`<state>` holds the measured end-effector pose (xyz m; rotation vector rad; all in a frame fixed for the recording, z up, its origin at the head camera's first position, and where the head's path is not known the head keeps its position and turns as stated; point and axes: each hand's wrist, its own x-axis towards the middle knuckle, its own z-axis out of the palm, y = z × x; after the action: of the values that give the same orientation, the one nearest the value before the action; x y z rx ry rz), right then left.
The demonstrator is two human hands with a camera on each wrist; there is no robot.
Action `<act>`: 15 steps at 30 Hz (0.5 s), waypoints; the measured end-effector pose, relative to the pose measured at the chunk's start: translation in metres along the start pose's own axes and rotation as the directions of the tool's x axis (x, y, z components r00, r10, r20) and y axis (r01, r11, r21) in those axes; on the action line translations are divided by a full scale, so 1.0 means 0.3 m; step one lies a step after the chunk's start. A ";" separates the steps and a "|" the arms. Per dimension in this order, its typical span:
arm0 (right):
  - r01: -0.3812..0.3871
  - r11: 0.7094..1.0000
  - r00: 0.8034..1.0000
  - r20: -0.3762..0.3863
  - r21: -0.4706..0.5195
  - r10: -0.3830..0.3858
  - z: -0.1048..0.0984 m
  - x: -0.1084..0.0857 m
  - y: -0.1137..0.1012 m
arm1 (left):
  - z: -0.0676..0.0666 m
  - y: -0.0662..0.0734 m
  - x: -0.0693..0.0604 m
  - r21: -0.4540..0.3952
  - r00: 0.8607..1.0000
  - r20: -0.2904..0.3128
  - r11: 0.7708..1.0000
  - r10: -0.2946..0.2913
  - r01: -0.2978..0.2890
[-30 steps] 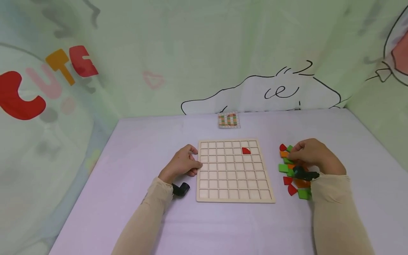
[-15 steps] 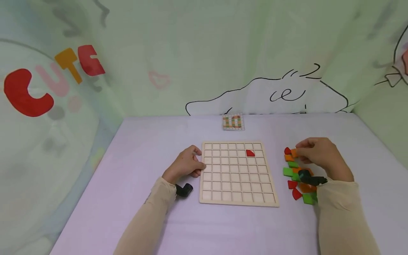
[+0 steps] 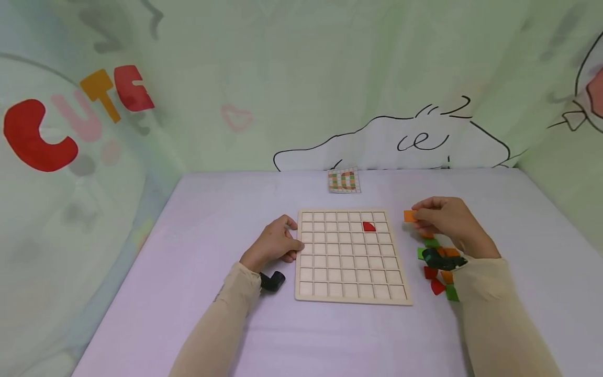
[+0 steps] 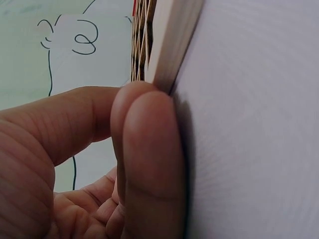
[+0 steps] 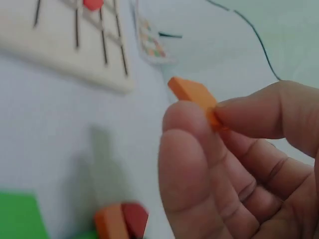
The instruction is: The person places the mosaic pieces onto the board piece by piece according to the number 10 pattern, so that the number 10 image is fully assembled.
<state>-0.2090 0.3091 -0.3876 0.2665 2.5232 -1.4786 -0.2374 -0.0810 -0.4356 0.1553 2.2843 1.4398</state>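
Right hand (image 3: pixel 447 224): fingers pinch a flat orange square tile (image 5: pixel 193 93), one end free beyond the fingertips, presumably for clear sight; raised off the surface (image 3: pixel 348 340). Loose green, orange and red blocks (image 3: pixel 431 272) lie below these fingers. Left hand (image 3: pixel 273 242): relaxed fingers touch the pale wooden gridded board (image 3: pixel 347 262), probably steadying it.

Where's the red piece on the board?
In the head view, the red quarter-circle is on the wooden grid board: second row down, second from right.

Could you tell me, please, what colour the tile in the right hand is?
The tile is orange; it shows best in the right wrist view.
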 end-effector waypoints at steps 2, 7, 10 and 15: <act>-0.008 0.999 1.000 0.013 0.033 0.007 0.007 0.009 -0.021 | -0.004 -0.001 -0.002 -0.002 1.000 0.004 1.000 0.007 -0.007; -0.014 0.992 0.999 0.053 0.129 0.007 0.041 0.024 -0.073 | -0.008 0.001 -0.013 -0.005 1.000 0.010 1.000 0.020 -0.020; -0.021 0.988 0.998 0.069 0.154 0.011 0.071 0.034 -0.096 | -0.008 0.001 -0.015 0.000 1.000 0.006 1.000 0.014 -0.014; -0.043 0.988 0.996 0.089 0.148 0.030 0.121 0.046 -0.123 | -0.001 0.004 -0.013 0.004 1.000 0.001 1.000 0.012 -0.012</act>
<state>-0.2288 0.2603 -0.3775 0.2649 2.3315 -1.6321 -0.2341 -0.0821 -0.4333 0.1707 2.2896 1.4405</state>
